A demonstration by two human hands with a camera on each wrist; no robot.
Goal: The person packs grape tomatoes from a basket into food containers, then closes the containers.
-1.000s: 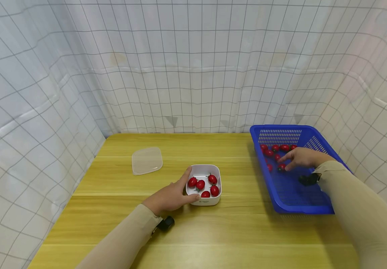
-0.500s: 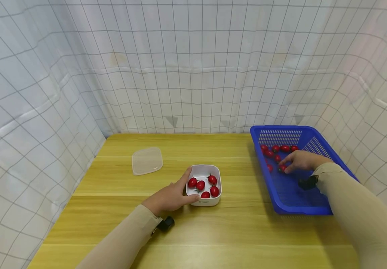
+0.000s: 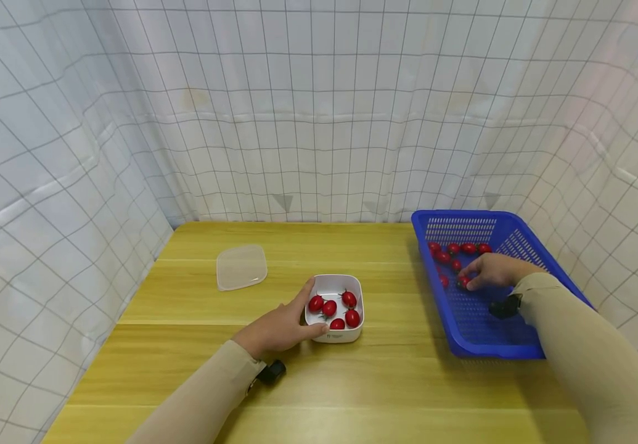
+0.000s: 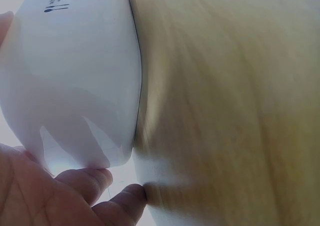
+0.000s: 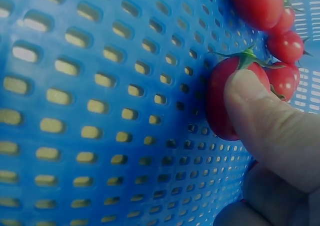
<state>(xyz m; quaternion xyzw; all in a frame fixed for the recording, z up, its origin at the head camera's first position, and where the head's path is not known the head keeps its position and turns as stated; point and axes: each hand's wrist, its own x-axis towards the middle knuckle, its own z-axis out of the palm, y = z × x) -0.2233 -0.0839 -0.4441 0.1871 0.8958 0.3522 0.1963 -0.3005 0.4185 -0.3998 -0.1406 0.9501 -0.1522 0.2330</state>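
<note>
My left hand (image 3: 280, 330) holds a small white square container (image 3: 334, 336) at its left side, thumb along the front rim. Inside lie several red cherry tomatoes (image 3: 329, 308) with green stems. In the left wrist view, fingertips (image 4: 90, 183) press against the container's glossy wall (image 4: 75, 80), which bears a printed fork and spoon. Down in the blue basket, my right hand (image 3: 496, 271) pinches a cherry tomato (image 5: 220, 98), thumb lying on it just below the green calyx. The fingers on its other side are partly hidden.
More cherry tomatoes (image 3: 442, 258) lie along the left and far parts of the perforated blue basket (image 3: 496, 348). A translucent lid (image 3: 241, 266) rests on the wooden table (image 3: 374, 382) at the left. Grid-patterned white curtains (image 3: 319, 123) enclose the back and sides.
My right hand has moved slightly lower and left in the basket, its thumb and fingers closing onto a cherry tomato. The left hand and container hold their place.
</note>
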